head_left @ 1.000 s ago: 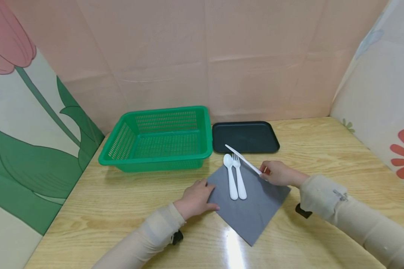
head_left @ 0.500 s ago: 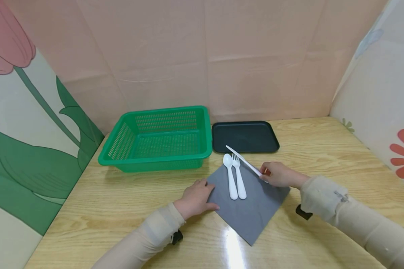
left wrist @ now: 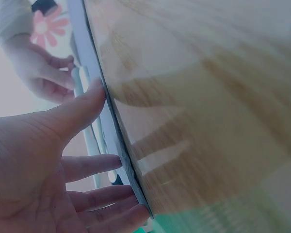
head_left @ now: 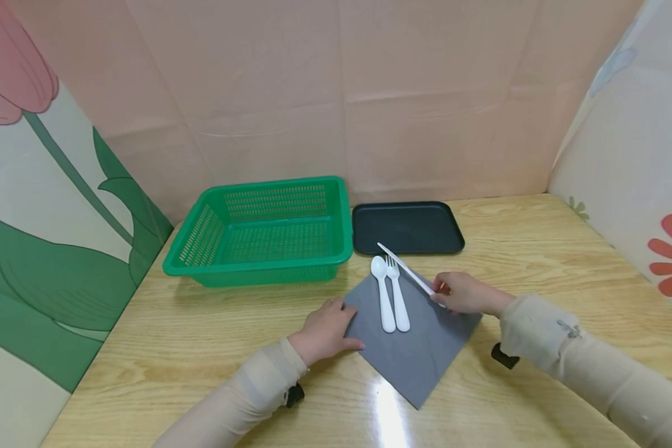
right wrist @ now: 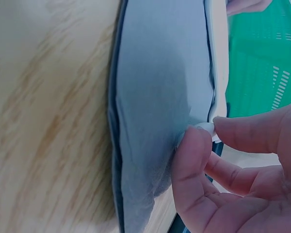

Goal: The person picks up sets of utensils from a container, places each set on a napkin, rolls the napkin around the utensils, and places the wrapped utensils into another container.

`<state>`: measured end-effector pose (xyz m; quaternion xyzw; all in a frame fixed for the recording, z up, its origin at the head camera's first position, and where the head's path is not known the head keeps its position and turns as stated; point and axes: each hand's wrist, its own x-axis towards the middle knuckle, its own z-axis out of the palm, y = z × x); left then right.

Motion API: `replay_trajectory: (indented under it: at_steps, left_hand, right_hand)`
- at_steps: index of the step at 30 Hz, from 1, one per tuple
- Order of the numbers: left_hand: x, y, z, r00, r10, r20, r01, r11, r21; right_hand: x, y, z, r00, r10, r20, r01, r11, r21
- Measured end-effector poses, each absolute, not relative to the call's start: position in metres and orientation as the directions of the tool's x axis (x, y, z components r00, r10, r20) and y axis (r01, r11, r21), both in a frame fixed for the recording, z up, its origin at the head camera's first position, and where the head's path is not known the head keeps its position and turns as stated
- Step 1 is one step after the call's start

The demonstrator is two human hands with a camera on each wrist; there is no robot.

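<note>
A grey folded napkin (head_left: 420,354) lies on the table with one corner pointing toward me. On it a white spoon (head_left: 387,305) and a white fork (head_left: 399,298) rest side by side. My right hand (head_left: 462,292) pinches the handle end of a white knife (head_left: 409,270) between thumb and fingers; its blade slants up-left past the fork, toward the tray. In the right wrist view the knife's end (right wrist: 206,127) shows between the fingertips. With fingers extended, my left hand (head_left: 326,330) touches the napkin's left edge, as the left wrist view also shows along the napkin edge (left wrist: 121,131).
A green plastic basket (head_left: 269,269) stands at the back left of the wooden table (head_left: 213,348). Beside it, a black tray (head_left: 409,227) lies against the back wall, just behind the napkin. Printed cloth walls border the table on the left, back and right.
My right hand has shifted slightly toward me with the knife, whose tip has moved a little right and down. My left hand, the spoon and the fork stay in place.
</note>
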<state>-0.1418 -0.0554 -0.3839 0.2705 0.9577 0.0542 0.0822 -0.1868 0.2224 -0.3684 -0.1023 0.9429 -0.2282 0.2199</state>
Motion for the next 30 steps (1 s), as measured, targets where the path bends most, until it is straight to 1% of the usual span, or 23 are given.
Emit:
replay_trajectory:
  at_steps: [9, 20, 30]
  left_hand:
    - [-0.1425, -0.0553, -0.3852, -0.839, 0.529, -0.129, 0.51, 0.847, 0.151]
    - [-0.1429, -0.055, -0.3857, -0.84, 0.527, -0.13, 0.508, 0.848, 0.151]
    - [-0.1424, -0.0551, -0.3855, -0.84, 0.527, -0.129, 0.509, 0.848, 0.152]
  right_hand:
    - [-0.1859, 0.2222, -0.3707, -0.879, -0.293, -0.376, -0.068, 0.858, -0.509]
    - [-0.1839, 0.2212, -0.3717, -0.874, -0.29, -0.389, -0.055, 0.855, -0.515]
    - [-0.1794, 0.2195, -0.37, -0.873, -0.273, -0.404, -0.007, 0.835, -0.55]
